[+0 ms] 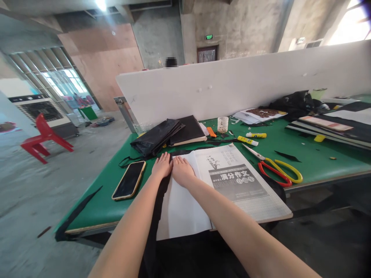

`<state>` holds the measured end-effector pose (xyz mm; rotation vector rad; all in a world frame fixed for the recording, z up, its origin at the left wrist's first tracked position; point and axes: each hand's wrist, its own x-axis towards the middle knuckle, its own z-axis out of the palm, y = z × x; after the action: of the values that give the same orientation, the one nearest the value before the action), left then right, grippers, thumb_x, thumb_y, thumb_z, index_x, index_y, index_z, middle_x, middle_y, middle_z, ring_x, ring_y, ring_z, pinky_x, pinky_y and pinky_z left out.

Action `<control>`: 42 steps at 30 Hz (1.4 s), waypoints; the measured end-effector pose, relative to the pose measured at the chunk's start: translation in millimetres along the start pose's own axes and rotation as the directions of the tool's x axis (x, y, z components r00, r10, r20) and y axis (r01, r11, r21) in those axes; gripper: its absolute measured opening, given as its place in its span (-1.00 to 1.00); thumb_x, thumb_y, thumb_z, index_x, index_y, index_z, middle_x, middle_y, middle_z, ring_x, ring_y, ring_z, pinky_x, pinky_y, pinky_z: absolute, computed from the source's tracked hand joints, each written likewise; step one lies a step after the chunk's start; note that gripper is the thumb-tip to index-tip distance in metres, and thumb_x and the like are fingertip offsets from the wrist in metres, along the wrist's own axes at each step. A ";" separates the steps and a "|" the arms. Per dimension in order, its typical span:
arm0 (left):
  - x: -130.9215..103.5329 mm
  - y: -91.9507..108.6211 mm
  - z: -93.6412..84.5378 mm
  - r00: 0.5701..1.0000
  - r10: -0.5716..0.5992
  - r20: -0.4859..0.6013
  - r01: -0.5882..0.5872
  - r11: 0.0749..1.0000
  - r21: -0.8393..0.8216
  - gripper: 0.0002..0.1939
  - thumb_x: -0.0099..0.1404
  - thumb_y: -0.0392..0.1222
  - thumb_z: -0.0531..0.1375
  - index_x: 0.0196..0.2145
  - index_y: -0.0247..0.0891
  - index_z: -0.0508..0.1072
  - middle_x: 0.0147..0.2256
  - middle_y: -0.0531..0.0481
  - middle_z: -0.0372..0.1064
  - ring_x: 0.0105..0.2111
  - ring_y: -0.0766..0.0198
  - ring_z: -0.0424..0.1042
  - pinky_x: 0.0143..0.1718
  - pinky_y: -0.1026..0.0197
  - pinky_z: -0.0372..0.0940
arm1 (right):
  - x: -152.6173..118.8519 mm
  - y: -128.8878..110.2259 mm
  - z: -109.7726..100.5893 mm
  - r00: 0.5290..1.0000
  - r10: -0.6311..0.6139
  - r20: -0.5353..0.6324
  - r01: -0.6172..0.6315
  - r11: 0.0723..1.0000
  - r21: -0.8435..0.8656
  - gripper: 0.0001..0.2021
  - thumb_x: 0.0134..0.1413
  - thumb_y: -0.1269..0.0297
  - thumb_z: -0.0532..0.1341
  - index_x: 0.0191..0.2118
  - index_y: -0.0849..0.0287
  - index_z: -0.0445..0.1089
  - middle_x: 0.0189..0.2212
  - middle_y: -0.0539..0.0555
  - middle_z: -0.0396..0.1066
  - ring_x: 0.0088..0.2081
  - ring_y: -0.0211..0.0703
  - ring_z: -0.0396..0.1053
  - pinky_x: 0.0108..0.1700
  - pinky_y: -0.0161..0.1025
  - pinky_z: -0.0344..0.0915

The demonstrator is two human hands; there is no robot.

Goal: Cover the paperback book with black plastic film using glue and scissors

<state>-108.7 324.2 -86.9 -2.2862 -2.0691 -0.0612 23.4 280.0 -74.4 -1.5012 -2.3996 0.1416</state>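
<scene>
Your left hand (pixel 162 166) and right hand (pixel 182 171) are side by side, each grip flattened out, pinching nothing. Right's on the white sheet (pixel 184 210) over the book (pixel 228 170) on the worktop (pixel 98 212); left's on the black material (pixel 159 202), I think, kinda hard to see. Phone (pixel 129 180)'s further left.
</scene>
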 end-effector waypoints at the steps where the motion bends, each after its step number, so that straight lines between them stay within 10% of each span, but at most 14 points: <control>1: -0.1 0.0 -0.1 1.000 0.000 0.001 0.000 1.000 0.003 -0.40 0.38 0.04 -0.32 0.26 -0.32 -0.05 0.28 -0.16 -0.22 0.27 0.13 -0.20 0.20 -0.04 -0.10 | 0.0 0.1 -0.4 1.000 -0.008 -0.004 0.008 1.000 0.002 -0.51 0.19 0.44 -0.15 0.22 0.48 0.00 0.22 0.31 -0.02 0.26 -0.06 -0.12 0.22 -0.07 -0.16; 10: -5.7 -0.8 -3.9 0.999 0.041 -0.001 -0.041 0.999 0.019 -0.45 0.38 0.01 -0.08 0.25 -0.25 -0.04 0.28 -0.19 -0.19 0.25 0.04 -0.14 0.19 -0.16 -0.12 | -2.9 -3.2 -6.4 0.988 -0.142 -0.068 0.143 0.990 0.019 -0.54 0.17 0.45 -0.15 0.17 0.41 0.09 0.15 0.27 0.12 0.18 -0.14 0.06 0.22 -0.20 -0.11; 33: -7.5 -4.0 -0.4 0.999 0.041 -0.027 -0.040 0.999 0.032 -0.46 0.39 -0.04 -0.25 0.27 -0.26 -0.08 0.29 -0.11 -0.21 0.27 0.15 -0.20 0.20 0.00 -0.09 | -6.4 2.4 2.4 0.985 -0.169 -0.019 0.169 0.985 0.031 -0.46 0.18 0.31 -0.10 0.23 0.51 -0.02 0.23 0.33 -0.07 0.26 -0.04 -0.10 0.24 -0.06 -0.14; 42: -15.4 0.5 -3.2 0.996 0.050 -0.069 -0.048 0.998 0.028 -0.49 0.38 -0.09 -0.15 0.24 -0.22 0.01 0.26 -0.10 -0.08 0.26 0.13 -0.13 0.21 -0.03 -0.12 | -27.7 -3.8 -66.4 0.924 -0.239 -0.299 0.261 0.965 0.037 -0.58 0.16 0.42 -0.11 0.14 0.25 0.15 0.16 0.07 0.14 0.16 -0.24 0.06 0.27 -0.20 -0.25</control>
<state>-109.7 308.6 -84.8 -2.2846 -1.9677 -0.1086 51.7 248.5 -16.2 -1.0825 -2.2895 -0.0442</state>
